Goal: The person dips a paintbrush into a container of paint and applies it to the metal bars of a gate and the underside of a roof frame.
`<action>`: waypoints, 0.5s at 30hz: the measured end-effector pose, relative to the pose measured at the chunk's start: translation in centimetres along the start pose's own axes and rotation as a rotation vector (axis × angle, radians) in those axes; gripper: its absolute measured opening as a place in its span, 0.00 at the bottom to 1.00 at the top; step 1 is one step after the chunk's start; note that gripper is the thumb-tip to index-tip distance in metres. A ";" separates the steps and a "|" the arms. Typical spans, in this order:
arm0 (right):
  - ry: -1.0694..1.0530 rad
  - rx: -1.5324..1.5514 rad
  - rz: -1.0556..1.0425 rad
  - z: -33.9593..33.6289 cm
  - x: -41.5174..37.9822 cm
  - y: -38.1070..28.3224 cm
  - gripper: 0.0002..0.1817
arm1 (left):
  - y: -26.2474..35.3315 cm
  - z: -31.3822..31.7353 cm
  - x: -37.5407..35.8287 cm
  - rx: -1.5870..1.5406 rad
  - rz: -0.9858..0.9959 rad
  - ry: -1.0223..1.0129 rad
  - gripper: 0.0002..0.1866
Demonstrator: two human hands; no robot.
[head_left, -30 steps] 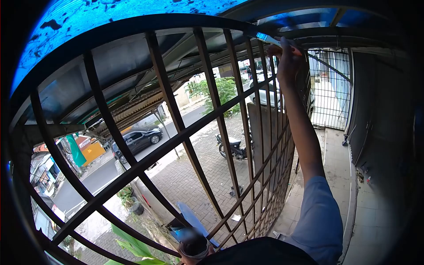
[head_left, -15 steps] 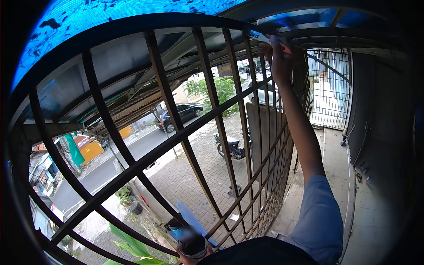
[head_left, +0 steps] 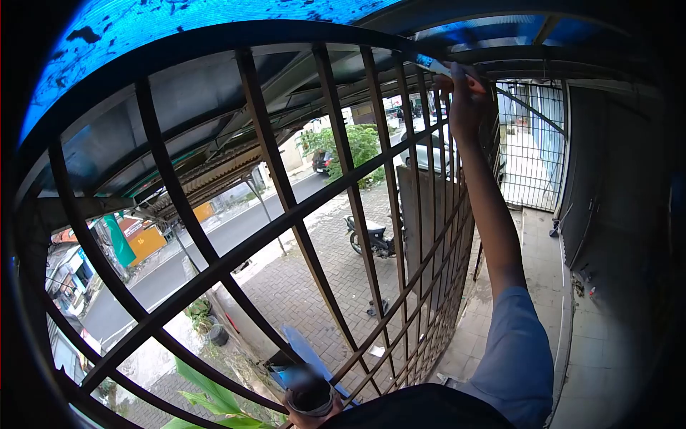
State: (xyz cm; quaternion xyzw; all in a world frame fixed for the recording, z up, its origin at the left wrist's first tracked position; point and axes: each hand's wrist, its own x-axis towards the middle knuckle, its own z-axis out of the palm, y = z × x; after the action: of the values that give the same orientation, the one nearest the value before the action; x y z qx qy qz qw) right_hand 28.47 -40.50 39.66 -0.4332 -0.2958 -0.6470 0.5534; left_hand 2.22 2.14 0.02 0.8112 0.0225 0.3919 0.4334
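Observation:
High up, my right hand [head_left: 466, 107] is closed around the handle of a paintbrush [head_left: 434, 66], its bristle end pointing left against or close to the dark top rail [head_left: 300, 33] of a barred metal fence. An orange part of the handle shows beside the fingers. At the bottom of the view, my left hand [head_left: 297, 419] wraps around a small round container [head_left: 314, 411]. Its inside looks dark, and a blurred patch covers its upper edge. Most of the left hand's fingers are hidden.
Vertical bars and a cross rail [head_left: 261, 242] run close in front of me. Beyond them are a parked motorcycle [head_left: 371, 236], a bush [head_left: 354, 150] and a road. A mesh gate [head_left: 532, 146] stands at the right, over a tiled floor [head_left: 539, 250].
My right hand and the paintbrush have shifted slightly right and down along the top rail. The left hand stays put with the container. Outside, a dark car has moved away behind the bush.

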 end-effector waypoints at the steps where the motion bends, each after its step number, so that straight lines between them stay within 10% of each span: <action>1: 0.022 0.002 -0.025 0.0 0.7 0.4 0.16 | 0.0 -0.1 0.0 0.004 -0.001 -0.003 0.52; 15: 0.027 0.038 -0.043 0.7 1.7 2.8 0.16 | 0.8 -0.8 -0.2 0.029 0.011 -0.030 0.53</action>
State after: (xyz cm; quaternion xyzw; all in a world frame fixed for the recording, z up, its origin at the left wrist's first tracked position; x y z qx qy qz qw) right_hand 31.38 -41.27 41.26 -0.4075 -0.3098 -0.6588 0.5513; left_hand 1.34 2.10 0.68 0.8234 0.0174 0.3818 0.4196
